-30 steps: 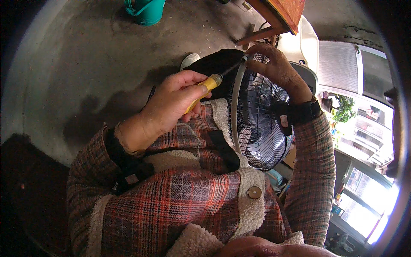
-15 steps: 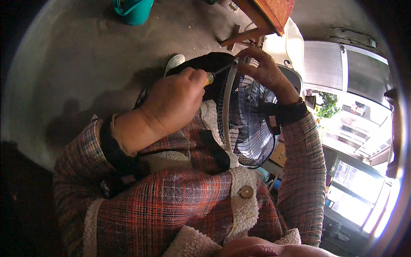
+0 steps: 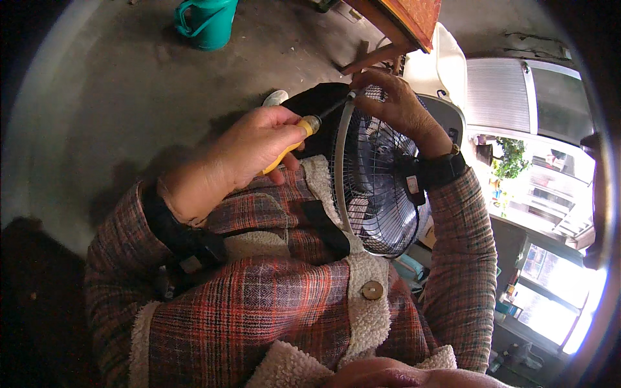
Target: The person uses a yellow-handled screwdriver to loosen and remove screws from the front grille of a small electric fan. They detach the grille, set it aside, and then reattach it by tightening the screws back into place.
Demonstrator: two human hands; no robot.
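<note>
My left hand (image 3: 259, 139) is closed around the yellow handle of a screwdriver (image 3: 306, 125). Its dark shaft points up and right, with the tip at a small fitting on the upper end of the fan's pale rim band (image 3: 341, 155). At that same spot, my right hand (image 3: 394, 107) has its thumb and fingers curled round the rim, pinching it beside the tip. The fan (image 3: 381, 187) stands on edge against my lap, its black wire cage facing right and its blades partly visible through the wires. Whether a screw sits in the fitting is too small to tell.
A teal bucket (image 3: 210, 26) stands on the concrete floor (image 3: 116, 110) at the far left. Ahead is a wooden table (image 3: 404, 26) with slanted legs, next to a cream-coloured curved object (image 3: 446, 64). Bright windows and a green plant (image 3: 511, 157) are on the right.
My left hand has turned and its fingers have loosened somewhat, showing more of the yellow handle. The screwdriver tip stays at the rim. My right hand keeps its place, and the view has shifted slightly.
</note>
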